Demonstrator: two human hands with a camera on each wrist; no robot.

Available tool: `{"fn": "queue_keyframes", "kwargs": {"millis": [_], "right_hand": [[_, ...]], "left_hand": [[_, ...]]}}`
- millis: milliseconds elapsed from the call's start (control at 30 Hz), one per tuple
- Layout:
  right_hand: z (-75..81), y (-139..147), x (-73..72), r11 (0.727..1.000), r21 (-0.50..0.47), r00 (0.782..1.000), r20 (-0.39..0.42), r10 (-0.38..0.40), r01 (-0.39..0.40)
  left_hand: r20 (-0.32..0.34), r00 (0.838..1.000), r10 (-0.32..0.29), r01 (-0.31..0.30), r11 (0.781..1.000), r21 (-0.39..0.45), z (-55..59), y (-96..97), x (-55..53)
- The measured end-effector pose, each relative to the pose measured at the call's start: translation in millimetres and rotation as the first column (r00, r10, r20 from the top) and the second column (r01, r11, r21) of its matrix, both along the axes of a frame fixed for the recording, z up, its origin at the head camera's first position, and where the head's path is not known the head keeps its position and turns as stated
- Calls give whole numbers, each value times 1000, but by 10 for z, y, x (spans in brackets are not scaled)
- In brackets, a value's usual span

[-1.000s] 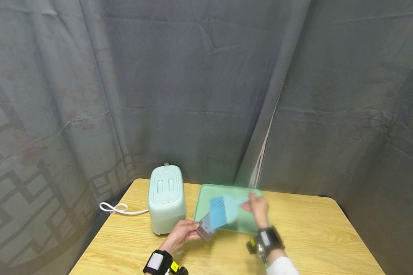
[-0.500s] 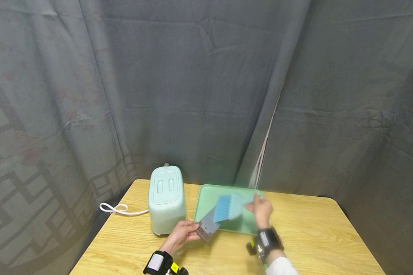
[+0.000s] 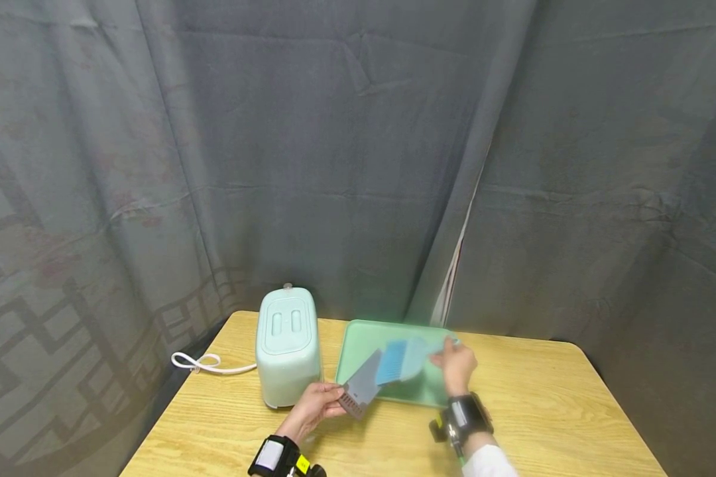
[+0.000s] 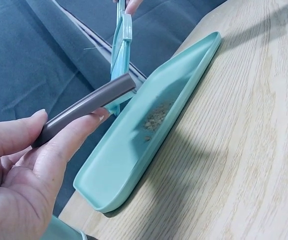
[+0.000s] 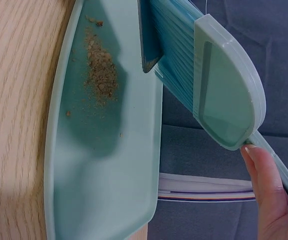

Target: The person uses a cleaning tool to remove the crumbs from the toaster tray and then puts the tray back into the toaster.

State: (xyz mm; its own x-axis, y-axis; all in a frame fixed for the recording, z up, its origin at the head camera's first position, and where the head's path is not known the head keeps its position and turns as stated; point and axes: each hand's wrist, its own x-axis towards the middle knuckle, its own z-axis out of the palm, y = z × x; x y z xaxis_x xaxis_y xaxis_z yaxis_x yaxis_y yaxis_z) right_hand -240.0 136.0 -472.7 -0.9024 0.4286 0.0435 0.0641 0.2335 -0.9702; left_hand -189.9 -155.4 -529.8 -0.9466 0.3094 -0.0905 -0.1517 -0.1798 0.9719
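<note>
My left hand (image 3: 316, 404) pinches the slotted end of a grey crumb tray (image 3: 364, 383) between thumb and fingers. The tray is tilted above the green serving tray (image 3: 358, 338). With my right hand (image 3: 456, 364) I grip the pale green handle of a hand brush (image 5: 228, 90). Its blue bristles (image 5: 176, 55) are at the far end of the crumb tray, overlapping it in the right wrist view. A small heap of brown crumbs (image 5: 101, 70) lies on the green serving tray below; the left wrist view shows these crumbs (image 4: 157, 117) too.
A mint-green toaster (image 3: 288, 351) stands left of the serving tray, its white cord (image 3: 205, 363) looped on the wooden table (image 3: 549, 397). Grey curtains (image 3: 334, 165) hang close behind the table's back edge.
The brush in my right hand has moved right along the crumb tray toward its far end, uncovering more of its grey surface. My left hand and the crumb tray have stayed nearly still.
</note>
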Motion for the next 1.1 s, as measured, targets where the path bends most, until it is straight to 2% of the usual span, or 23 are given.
{"fn": "queue_keyframes", "kwargs": {"millis": [300,767,1100], "right_hand": [[-34,47,-17,1000,5,1000,-1,-6,6],[11,86,18,1000,13,1000,-6,-20,20],[-31,169,25,1000,20,1000,-15,-15,15]], "left_hand": [[15,1000,12,-11,1000,-3,3,-9,-15],[-5,1000,21,-21,999,-31,1,14,-17],[-10,1000,20,-20,999,-50,11,21,-10]]}}
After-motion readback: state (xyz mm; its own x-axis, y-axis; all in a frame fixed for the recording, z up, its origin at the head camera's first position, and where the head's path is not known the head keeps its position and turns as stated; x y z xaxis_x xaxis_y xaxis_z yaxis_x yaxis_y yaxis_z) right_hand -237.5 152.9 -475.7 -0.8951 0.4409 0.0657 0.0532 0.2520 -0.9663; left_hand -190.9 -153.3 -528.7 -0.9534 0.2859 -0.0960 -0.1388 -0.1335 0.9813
